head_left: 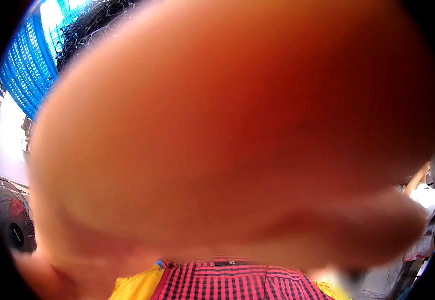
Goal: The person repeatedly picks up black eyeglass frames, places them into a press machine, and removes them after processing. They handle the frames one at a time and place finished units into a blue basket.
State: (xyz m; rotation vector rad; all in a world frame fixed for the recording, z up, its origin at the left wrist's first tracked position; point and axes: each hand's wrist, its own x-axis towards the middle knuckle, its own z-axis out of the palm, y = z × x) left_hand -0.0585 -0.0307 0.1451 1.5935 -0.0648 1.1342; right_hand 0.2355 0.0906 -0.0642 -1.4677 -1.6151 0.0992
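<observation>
**Hand [217,145] held close before the lens, most of the view blocked**

Bare skin is spread across nearly the whole width, blurred and lit orange, with the upper right sunk in deep red-brown shadow. Whether it belongs to the left or the right hand cannot be told. How far the hand is opened, and whether anything is gripped by it, cannot be told either. A finger-like edge is turned toward the right, and more skin is seen at the lower left.

Just below the hand, at the bottom middle, a red-pink and black checked garment [227,282] is shown, fastened with a small button [232,262]. It is flanked on both sides by yellow cloth [137,286]. Near its right side, a pale blurred shape is too indistinct to be named.

Farther out, at the upper left, a blue perforated plastic basket [30,62] is partly covered by the hand, with a tangle of glossy black strands [93,22] seen beside it. Below the basket, a pale panel [8,145] is caught in bright light, and under that a dark round fan [15,222] is placed. At the right rim, another person in a white top [426,199] is glimpsed, one arm raised.
</observation>
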